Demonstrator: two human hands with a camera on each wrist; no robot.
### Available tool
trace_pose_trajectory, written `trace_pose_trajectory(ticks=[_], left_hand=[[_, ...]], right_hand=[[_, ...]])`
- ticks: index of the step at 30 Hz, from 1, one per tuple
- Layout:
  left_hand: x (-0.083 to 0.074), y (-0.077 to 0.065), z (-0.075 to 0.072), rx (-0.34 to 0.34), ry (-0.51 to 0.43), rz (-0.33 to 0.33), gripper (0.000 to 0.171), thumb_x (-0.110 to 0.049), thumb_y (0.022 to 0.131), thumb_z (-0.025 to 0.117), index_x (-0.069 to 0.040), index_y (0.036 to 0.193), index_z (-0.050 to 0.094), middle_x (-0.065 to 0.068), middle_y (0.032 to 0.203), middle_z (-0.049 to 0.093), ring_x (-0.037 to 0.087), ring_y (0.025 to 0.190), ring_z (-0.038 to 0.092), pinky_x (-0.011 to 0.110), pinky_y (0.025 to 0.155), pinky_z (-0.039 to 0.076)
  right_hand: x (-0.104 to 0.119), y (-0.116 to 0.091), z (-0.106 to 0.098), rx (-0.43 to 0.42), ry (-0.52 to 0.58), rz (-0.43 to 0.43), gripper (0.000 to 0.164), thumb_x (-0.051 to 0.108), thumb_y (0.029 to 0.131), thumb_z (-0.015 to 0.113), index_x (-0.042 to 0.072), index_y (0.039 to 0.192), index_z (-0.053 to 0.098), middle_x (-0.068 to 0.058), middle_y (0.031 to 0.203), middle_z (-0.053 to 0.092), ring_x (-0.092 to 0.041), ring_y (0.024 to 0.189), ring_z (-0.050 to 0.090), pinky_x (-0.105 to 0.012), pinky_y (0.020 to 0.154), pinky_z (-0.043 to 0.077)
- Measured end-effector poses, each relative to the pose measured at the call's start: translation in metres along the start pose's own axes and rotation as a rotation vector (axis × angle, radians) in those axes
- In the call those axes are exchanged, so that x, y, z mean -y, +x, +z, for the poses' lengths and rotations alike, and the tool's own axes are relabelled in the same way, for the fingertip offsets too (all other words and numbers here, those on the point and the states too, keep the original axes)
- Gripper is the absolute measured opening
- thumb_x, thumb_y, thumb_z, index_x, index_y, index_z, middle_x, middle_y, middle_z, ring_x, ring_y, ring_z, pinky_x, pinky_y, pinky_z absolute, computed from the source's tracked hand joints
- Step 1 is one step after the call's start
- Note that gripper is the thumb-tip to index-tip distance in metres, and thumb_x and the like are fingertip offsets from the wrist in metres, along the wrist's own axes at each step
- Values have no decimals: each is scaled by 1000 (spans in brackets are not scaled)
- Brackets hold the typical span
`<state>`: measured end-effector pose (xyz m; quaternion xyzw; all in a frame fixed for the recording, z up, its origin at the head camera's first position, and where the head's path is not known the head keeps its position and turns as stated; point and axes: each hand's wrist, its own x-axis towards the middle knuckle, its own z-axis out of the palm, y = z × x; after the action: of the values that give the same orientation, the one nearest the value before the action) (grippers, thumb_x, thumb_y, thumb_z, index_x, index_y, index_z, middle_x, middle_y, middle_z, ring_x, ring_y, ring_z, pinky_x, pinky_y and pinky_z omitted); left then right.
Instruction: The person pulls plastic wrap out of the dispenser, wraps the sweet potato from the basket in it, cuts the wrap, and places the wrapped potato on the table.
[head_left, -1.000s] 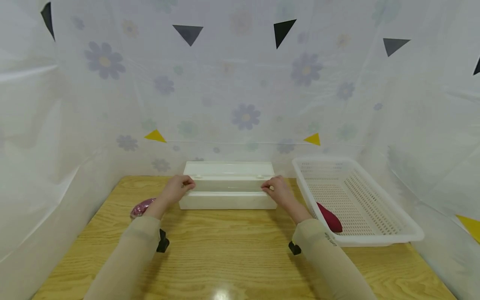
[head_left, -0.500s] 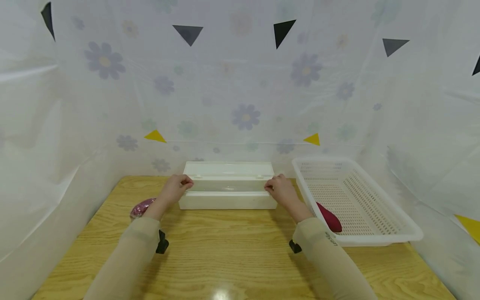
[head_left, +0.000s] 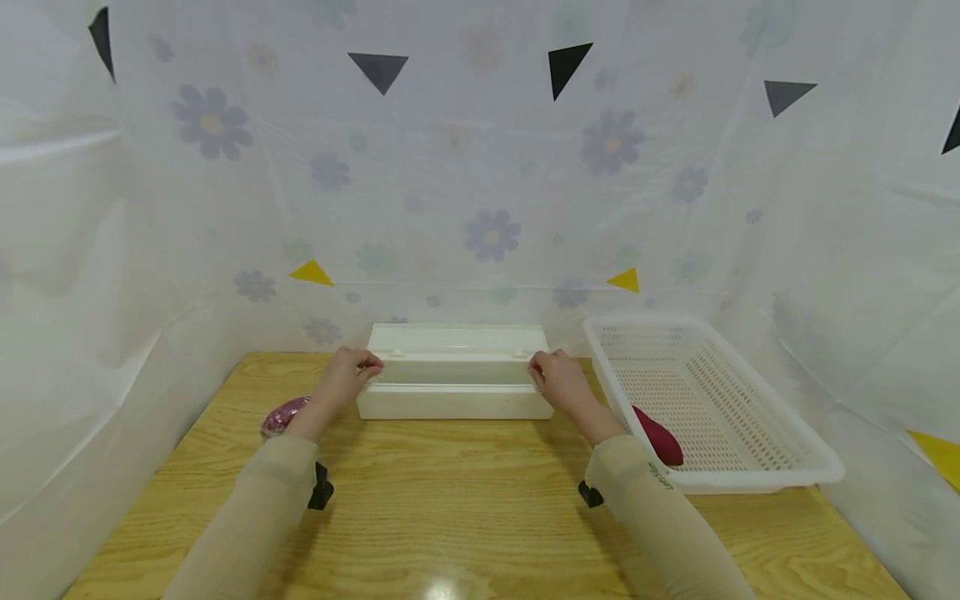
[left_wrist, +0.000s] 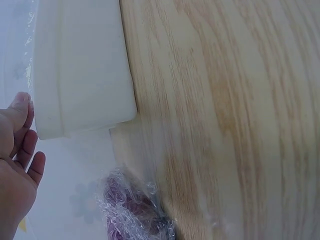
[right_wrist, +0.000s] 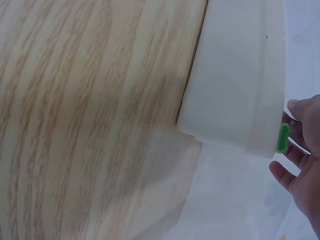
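Spread slightly wider toward the ends of the white box (head_left: 456, 405) since a second ago: left hand (head_left: 342, 381) and right hand (head_left: 562, 382), fingertips together at the box's open top, seemingly pinching a thin clear film (left_wrist: 28, 57). Best to hold both pinches level above the box, draw evenly and slowly against wrinkling, and avoid snagging on the green tab (right_wrist: 283, 138) at the box's right end.
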<state>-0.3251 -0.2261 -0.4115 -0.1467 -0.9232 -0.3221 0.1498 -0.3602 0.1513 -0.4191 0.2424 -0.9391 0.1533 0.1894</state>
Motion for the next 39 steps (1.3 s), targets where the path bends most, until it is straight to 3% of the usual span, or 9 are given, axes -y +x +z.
trace_pose_trajectory(ticks=[5,16,19,24,27,31,35,39], left_hand=[[-1,0,-1,-40,35,12,13,-10,92,60,-1,96,69,10,89,64,27,89,51,44,79,46],[-4,4,-9,-88,-2,0,15,-9,94,56,2,95,66,15,93,62,29,90,54,43,79,46],[-7,4,-12,-104,49,2,12,-7,94,56,2,93,64,16,92,60,29,87,55,42,75,47],[-16,4,-10,-4,145,54,12,-9,93,59,-1,96,67,14,92,63,30,89,55,45,77,47],[-18,6,-4,67,124,69,18,-14,94,59,-2,104,68,13,99,66,31,94,55,47,82,46],[-17,8,0,148,45,19,27,-24,96,56,-6,113,67,12,108,64,30,101,53,48,85,45],[-12,8,1,210,29,-8,29,-28,89,65,-9,111,68,8,106,64,29,104,51,49,88,45],[-8,7,0,224,32,9,23,-21,86,69,-8,106,70,7,100,66,29,102,52,49,87,46]], right_hand=[[-1,3,1,-22,-9,-22,10,14,95,58,7,96,64,-6,86,66,-24,80,58,-43,75,49],[-1,4,-9,-44,62,-51,8,8,94,56,4,98,63,-9,90,65,-27,84,59,-41,75,50],[-3,5,-12,-48,91,-53,8,6,94,56,2,98,63,-10,92,65,-27,85,59,-39,75,51],[-6,7,-15,-26,91,-47,11,7,95,55,2,100,63,-10,94,64,-27,89,60,-37,76,51],[-6,7,-16,-12,96,-46,11,8,95,55,3,101,63,-9,95,64,-26,89,60,-36,76,52],[-6,8,-16,-10,116,-42,11,8,94,56,3,101,64,-9,95,64,-26,90,59,-36,75,52],[-6,7,-16,7,134,-25,12,9,95,55,3,102,64,-9,96,64,-26,91,59,-37,77,51],[-8,6,-18,33,136,-6,14,10,95,55,3,104,64,-9,99,64,-26,93,58,-38,79,51]])
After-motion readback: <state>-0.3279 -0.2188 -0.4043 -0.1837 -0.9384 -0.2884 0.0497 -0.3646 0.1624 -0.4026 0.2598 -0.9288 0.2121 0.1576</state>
